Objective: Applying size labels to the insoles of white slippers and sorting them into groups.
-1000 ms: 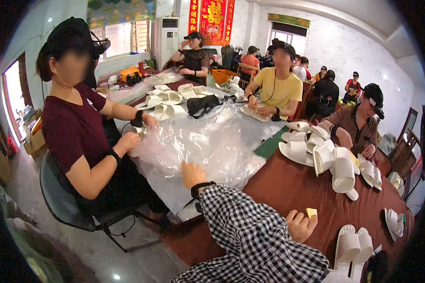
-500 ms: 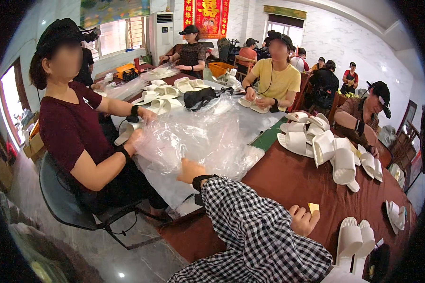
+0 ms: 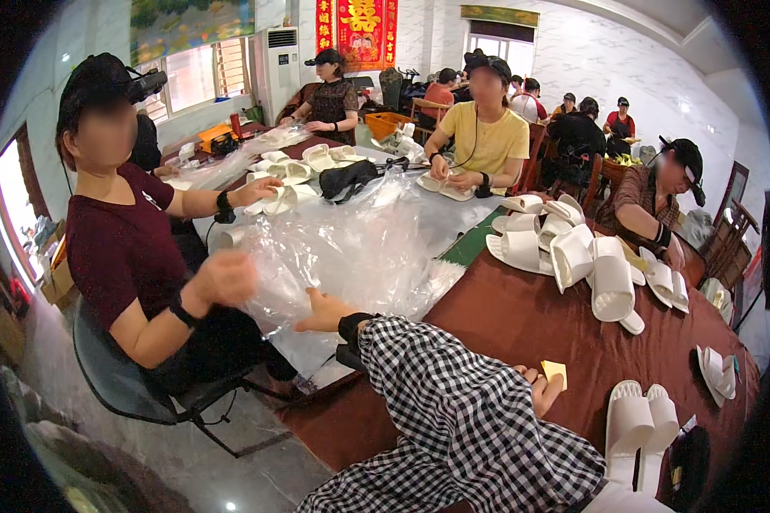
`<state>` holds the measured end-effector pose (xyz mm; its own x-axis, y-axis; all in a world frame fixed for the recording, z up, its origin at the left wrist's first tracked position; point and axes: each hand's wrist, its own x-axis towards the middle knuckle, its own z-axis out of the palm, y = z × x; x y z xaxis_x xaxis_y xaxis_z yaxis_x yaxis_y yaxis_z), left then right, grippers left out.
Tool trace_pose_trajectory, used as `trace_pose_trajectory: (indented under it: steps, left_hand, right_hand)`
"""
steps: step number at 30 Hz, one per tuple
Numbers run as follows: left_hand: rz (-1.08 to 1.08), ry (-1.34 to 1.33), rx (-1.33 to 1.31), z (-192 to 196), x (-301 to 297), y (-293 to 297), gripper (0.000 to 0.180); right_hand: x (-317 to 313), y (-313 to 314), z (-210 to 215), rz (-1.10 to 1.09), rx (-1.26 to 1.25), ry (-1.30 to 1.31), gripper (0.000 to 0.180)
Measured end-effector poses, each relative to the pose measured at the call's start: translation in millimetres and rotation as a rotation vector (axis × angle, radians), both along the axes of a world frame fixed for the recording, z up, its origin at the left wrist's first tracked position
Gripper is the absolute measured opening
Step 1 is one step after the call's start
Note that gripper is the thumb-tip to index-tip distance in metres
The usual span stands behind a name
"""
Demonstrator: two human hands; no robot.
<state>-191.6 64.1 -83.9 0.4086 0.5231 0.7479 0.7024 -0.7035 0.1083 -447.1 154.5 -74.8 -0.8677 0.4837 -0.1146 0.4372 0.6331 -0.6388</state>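
My left hand [image 3: 323, 313] reaches left to the near edge of a heap of clear plastic [image 3: 351, 239]. Its thumb points up and its fingers are stretched out, with nothing visible in them; whether they touch the plastic I cannot tell. Partly hidden behind my checkered left sleeve, my right hand [image 3: 541, 395] pinches a small piece of yellow paper [image 3: 554, 374] above the brown table cover. To the right of that hand lies a pair of white slippers [image 3: 631, 427].
A pile of white slippers [image 3: 565, 244] lies on the brown-covered table [image 3: 479, 316]. A co-worker in maroon [image 3: 115, 248] sits at the left, hands over the plastic. Another in yellow [image 3: 483, 141] handles slippers across the table; a third bends at the right. A chair [image 3: 115, 359] stands left.
My left hand's fingers have opened out from a curled, pointing shape. The maroon-clad co-worker has let go of the plastic, one hand now at the slippers. The view has shifted slightly.
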Motion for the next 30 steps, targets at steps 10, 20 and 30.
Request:
trace_pose_trajectory:
  steps: [10,20,30]
  left_hand:
    - [-0.013,0.082,-0.083,-8.5,-4.7,-4.9,0.038]
    - [0.061,0.507,-0.431,47.5,-49.4,-36.5,0.05]
    - [-0.099,-0.313,-0.777,-95.1,-95.4,-21.5,0.054]
  right_hand:
    - [-11.5,14.6,-13.3,0.01,-0.11,0.046,0.054]
    - [-28.1,-22.8,16.5,0.025,-0.08,0.341,0.051]
    - [107.0,-29.0,178.4,0.164,-0.238,0.531,0.035]
